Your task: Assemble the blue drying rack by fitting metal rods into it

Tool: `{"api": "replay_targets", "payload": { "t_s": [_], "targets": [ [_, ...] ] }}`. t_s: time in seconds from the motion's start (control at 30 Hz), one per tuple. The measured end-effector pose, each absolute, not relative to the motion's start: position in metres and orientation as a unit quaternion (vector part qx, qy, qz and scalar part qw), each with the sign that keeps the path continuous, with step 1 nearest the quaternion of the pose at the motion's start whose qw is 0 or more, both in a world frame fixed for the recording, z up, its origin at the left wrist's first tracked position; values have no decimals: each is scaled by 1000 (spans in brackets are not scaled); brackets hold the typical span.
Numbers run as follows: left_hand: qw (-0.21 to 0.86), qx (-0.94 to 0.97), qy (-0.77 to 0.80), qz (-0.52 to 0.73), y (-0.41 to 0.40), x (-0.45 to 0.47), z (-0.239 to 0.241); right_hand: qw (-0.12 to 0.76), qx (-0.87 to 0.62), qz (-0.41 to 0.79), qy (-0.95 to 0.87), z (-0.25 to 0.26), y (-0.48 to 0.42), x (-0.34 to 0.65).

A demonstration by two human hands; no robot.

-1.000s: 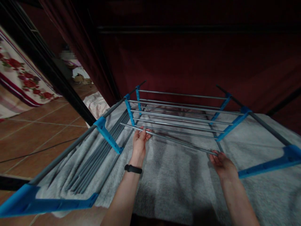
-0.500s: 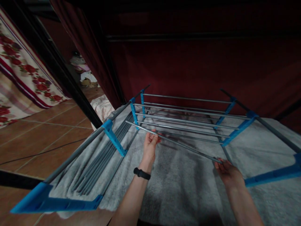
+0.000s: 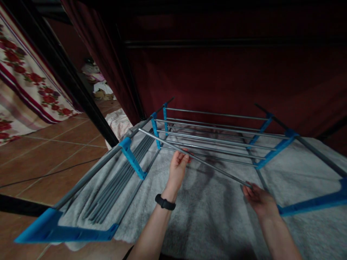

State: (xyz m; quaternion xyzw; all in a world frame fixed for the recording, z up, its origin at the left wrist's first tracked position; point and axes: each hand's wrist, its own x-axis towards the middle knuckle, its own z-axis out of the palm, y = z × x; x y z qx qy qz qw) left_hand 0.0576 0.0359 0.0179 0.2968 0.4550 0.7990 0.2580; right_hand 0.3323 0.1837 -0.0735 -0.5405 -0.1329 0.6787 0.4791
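A thin grey metal rod (image 3: 214,167) runs slantwise between my two hands, its far left end raised near the rack's left side. My left hand (image 3: 179,164), with a black band on the wrist, pinches it near the middle. At the rod's lower right end, the fingers of my right hand (image 3: 258,196) are closed around it. Beyond my hands stands a partly built rack (image 3: 217,137) of grey tubes joined by blue plastic brackets, with several rods across its far part. The front blue brackets (image 3: 132,159) on the left carry no rods.
Several loose grey rods (image 3: 121,177) lie side by side on the grey blanket (image 3: 206,216) at left. A black post (image 3: 81,90) rises beside the bed. Dark red curtain (image 3: 230,79) hangs behind. A black cable (image 3: 54,174) crosses the tiled floor (image 3: 32,155).
The rod's left end has risen and shifted left. My left hand has moved slightly right along with it, and my right hand slightly left. Both still hold the rod.
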Motion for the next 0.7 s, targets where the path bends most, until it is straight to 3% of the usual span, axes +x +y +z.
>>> {"api": "replay_targets", "payload": {
  "t_s": [0.7],
  "targets": [
    [260, 316, 484, 773, 38, 59, 11, 345, -481, 748, -300, -61, 129, 271]
  ]
}}
